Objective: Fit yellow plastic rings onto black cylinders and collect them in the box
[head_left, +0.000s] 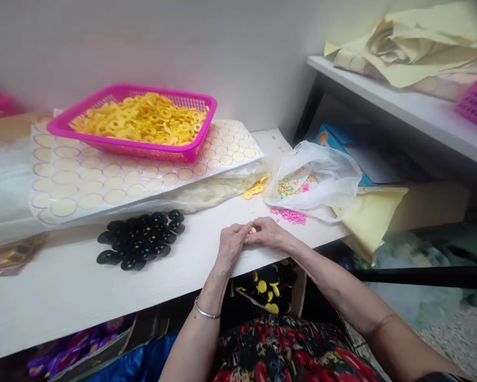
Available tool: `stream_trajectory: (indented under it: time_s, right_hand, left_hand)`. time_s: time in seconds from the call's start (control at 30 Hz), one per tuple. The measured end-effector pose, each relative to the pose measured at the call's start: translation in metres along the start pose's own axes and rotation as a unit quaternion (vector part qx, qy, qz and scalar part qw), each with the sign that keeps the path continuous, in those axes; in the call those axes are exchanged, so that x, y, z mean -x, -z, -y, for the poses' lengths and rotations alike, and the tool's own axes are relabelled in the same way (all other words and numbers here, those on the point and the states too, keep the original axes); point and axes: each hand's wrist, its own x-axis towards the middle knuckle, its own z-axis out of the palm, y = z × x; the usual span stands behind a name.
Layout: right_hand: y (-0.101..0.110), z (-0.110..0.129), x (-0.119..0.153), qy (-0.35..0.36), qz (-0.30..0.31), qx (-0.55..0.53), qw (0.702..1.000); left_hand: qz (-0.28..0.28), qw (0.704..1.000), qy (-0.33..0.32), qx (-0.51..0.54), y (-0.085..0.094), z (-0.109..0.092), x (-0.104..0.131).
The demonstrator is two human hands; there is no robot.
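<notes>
Near the table's front edge, my left hand (235, 239) and my right hand (267, 233) meet, both closed with their fingers together. Between the fingertips shows a small yellow piece (253, 229), mostly covered by the fingers. Just beyond the hands lie a few yellow ring-shaped pieces (254, 192). Tiny pink beads (289, 215) are spread beside my right hand, in front of a white plastic bag (330, 170) holding multicoloured beads (289, 187). To the left of my left hand sits a cluster of black pieces (140, 239) dotted with coloured specks.
A pink basket (142, 151) full of yellow ring pieces (142, 119) rests on sheets of round stickers (83, 196). Below the table edge stands a box of black and yellow pieces (268, 286). At right are a raised white shelf (381, 95) and yellow paper (375, 217).
</notes>
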Motion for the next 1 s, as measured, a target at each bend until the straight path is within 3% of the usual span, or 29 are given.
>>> stream_trajectory:
  time_s: [0.1, 0.2, 0.27, 0.4, 0.53, 0.6, 0.7, 0.83, 1.0]
  right_hand:
    - [0.002, 0.002, 0.013, 0.049, -0.055, 0.055, 0.996]
    - [0.001, 0.003, 0.026, 0.017, -0.082, 0.020, 0.996]
    - [0.000, 0.003, 0.037, 0.003, -0.102, 0.009, 0.995]
    - [0.001, 0.003, 0.064, 0.034, -0.126, 0.013, 0.991]
    - [0.011, -0.010, 0.090, 0.115, -0.032, -0.130, 0.984]
    - [0.015, -0.023, 0.098, 0.106, 0.017, -0.235, 0.966]
    - [0.013, -0.038, 0.101, 0.091, 0.022, -0.343, 0.935]
    - [0.002, -0.041, 0.099, 0.111, 0.017, -0.416, 0.903]
    - [0.003, -0.033, 0.102, 0.076, 0.033, -0.420, 0.904]
  left_hand:
    - [0.064, 0.997, -0.046, 0.026, 0.004, -0.001, 0.009]
    - [0.127, 0.986, -0.075, 0.072, 0.004, -0.003, 0.022]
    - [0.152, 0.982, -0.098, 0.045, 0.000, -0.004, 0.031]
    - [0.119, 0.975, -0.181, -0.058, -0.014, -0.007, 0.044]
    - [0.065, 0.949, -0.289, -0.110, -0.020, -0.010, 0.053]
    - [0.062, 0.940, -0.319, -0.107, -0.020, -0.013, 0.057]
    - [0.085, 0.923, -0.352, -0.134, -0.020, -0.018, 0.063]
    - [0.101, 0.888, -0.409, -0.185, -0.026, -0.020, 0.069]
    - [0.095, 0.825, -0.500, -0.246, -0.033, -0.015, 0.075]
